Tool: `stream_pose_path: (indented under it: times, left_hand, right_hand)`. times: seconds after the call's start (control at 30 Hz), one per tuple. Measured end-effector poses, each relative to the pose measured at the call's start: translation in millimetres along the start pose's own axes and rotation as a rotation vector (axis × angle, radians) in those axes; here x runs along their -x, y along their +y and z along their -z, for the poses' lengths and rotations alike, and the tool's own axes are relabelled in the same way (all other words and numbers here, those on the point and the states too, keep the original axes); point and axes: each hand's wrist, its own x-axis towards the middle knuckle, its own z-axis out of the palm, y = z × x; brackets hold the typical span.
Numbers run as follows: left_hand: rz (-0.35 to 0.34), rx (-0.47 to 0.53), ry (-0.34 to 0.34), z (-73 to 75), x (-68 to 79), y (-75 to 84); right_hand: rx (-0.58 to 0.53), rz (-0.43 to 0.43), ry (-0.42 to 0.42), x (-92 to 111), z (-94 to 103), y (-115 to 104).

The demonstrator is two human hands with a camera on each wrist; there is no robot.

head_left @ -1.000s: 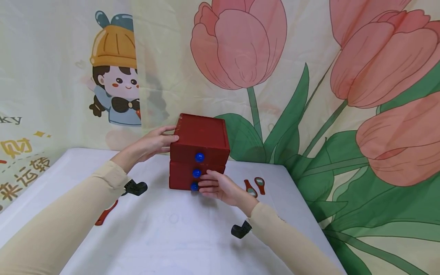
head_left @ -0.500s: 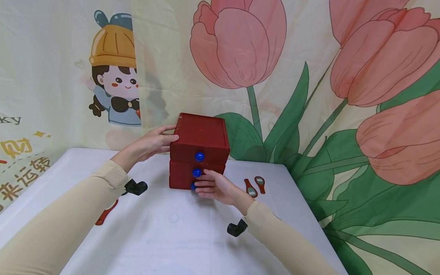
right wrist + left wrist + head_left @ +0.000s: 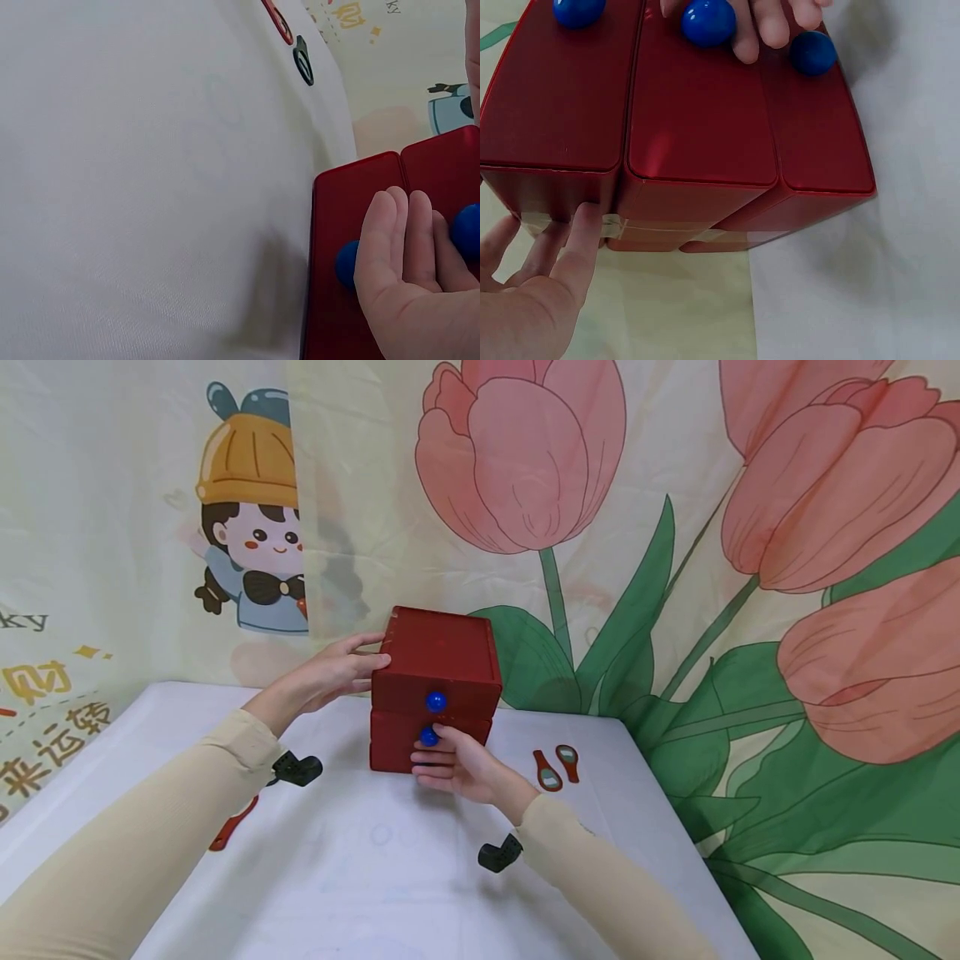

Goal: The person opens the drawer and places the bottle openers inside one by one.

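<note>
A dark red box unit [image 3: 438, 647] of three stacked, taped-together sections stands on the white table. Blue round knobs mark its front: the top knob [image 3: 436, 702], the middle knob [image 3: 428, 737] and a bottom knob [image 3: 347, 264]. My left hand [image 3: 337, 670] rests on the unit's left side near the top, its fingers [image 3: 589, 232] pressed to the side wall. At the front, my right hand [image 3: 465, 768] has its thumb and index finger on either side of the middle knob. Its other fingers extend in front of the bottom knob, hiding it in the head view.
Two red items with long handles and pale oval centres [image 3: 549, 772] lie right of the unit. Left, a red handle [image 3: 232, 825] shows under the left sleeve; a dark looped item [image 3: 303, 61] lies near it. A printed curtain [image 3: 360, 485] hangs behind the table [image 3: 375, 877].
My right hand has moved left across the front, bringing its thumb up to the middle knob and covering the bottom knob. The left hand and the red unit have stayed in place.
</note>
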Motion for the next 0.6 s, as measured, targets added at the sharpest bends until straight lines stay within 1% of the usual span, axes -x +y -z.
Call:
stream_pose_path:
  times: [0.27, 0.6]
  left_hand:
    - [-0.009, 0.000, -0.005, 0.9, 0.7, -0.4]
    - [-0.003, 0.000, 0.001, -0.6, -0.6, -0.8]
  right_hand:
    - [0.001, 0.005, 0.034, -4.1, -3.5, 2.7]
    - [-0.003, 0.025, 0.039, -4.0, -3.9, 5.5]
